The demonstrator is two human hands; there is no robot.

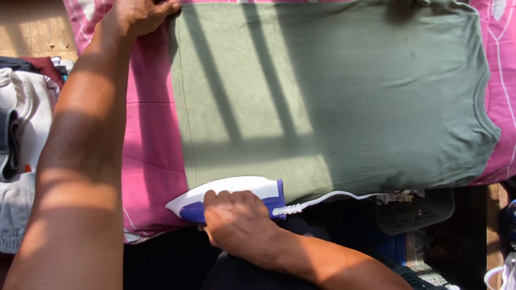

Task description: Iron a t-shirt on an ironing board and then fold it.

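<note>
Right hand [236, 217] grips white-and-blue iron [228, 197]; beyond, left hand [142, 15] pins green T-shirt [333, 96]. Lingering could scorch fabric.

A green T-shirt [344, 96] lay flat on a pink cloth [150, 156] that covered the bench. The right hand [236, 220] gripped a white and blue iron [226, 196] at the shirt's near edge, its white cord [328, 197] trailing right. The left hand [141, 15] pressed on the shirt's far corner. Folded clothes [19, 139] lay piled at the left.
</note>
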